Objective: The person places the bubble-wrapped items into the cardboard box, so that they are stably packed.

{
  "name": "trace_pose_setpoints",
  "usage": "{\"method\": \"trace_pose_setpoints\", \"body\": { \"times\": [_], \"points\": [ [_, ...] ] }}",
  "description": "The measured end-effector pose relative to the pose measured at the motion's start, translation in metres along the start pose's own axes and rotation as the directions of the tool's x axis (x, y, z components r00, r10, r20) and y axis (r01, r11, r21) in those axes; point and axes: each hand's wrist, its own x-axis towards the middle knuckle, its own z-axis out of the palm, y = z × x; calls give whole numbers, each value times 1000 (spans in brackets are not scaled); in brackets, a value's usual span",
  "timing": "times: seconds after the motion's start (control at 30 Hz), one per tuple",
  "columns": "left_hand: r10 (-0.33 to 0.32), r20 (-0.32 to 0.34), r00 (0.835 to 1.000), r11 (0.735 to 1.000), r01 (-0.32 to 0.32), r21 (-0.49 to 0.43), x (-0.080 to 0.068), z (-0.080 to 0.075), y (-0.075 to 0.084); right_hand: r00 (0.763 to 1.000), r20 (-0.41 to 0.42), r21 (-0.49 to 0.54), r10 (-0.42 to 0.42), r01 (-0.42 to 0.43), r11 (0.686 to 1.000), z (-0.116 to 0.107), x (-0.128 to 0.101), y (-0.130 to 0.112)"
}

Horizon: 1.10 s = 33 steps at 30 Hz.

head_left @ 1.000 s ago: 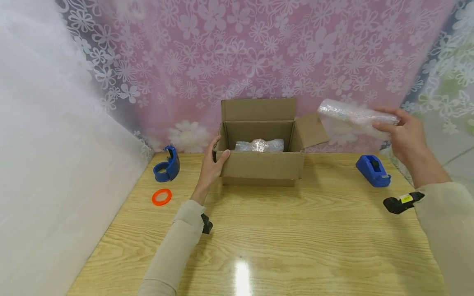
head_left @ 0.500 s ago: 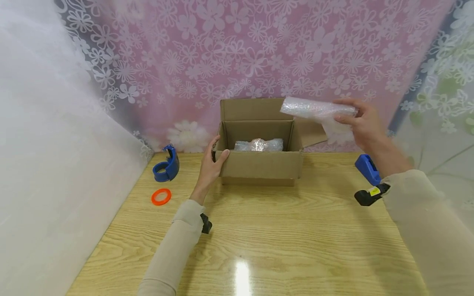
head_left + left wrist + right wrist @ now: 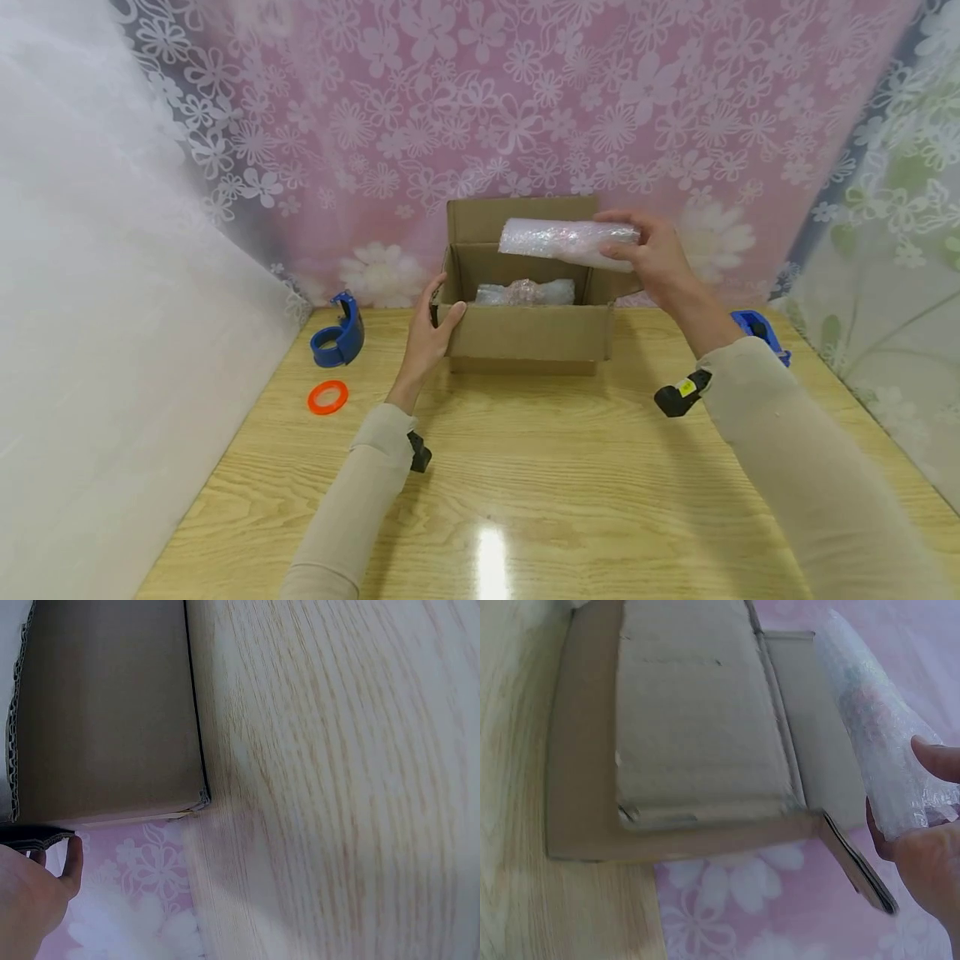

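An open cardboard box (image 3: 531, 333) stands at the back of the table, its flaps folded outward. Inside lies one bubble-wrapped bundle (image 3: 525, 292). At the box's left side, my left hand (image 3: 429, 333) grips the edge and left flap between thumb and fingers; the left wrist view shows part of this hand (image 3: 34, 900) under the flap. My right hand (image 3: 660, 258) holds a second bubble-wrapped bundle (image 3: 558, 240) by its right end, roughly level, above the box opening. In the right wrist view something reddish shows through this bundle's wrap (image 3: 874, 720); what it contains cannot be made out.
On the left of the table stand a blue tape dispenser (image 3: 339, 337) and an orange-red ring (image 3: 327, 397). A second blue tape dispenser (image 3: 761, 333) sits at the right, partly behind the right arm. Flowered pink cloth (image 3: 510, 108) hangs right behind the box.
My right hand has carried the bubble-wrapped bundle leftward, from the right of the box to above its opening. The left hand and the box have stayed in place.
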Motion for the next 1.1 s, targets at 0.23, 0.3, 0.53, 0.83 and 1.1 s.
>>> {"method": "trace_pose_setpoints", "body": {
  "times": [0.23,0.3,0.53,0.83,1.1],
  "points": [
    [-1,1,1000,1000,1,-1,2,1,-1,997,53,-196,60,-48,979,20,2,4],
    [1,4,1000,1000,-1,-4,2,2,-2,997,25,-284,66,-57,957,24,2,5],
    [-3,-14,1000,1000,3,-5,2,1,-4,989,90,-244,116,-91,965,40,7,13],
    [-8,-3,1000,1000,7,-23,2,3,-5,969,163,-271,184,-135,953,54,7,25],
    [-9,-10,1000,1000,9,-17,2,1,-4,936,251,-298,246,-167,940,55,7,31]
  ]
}}
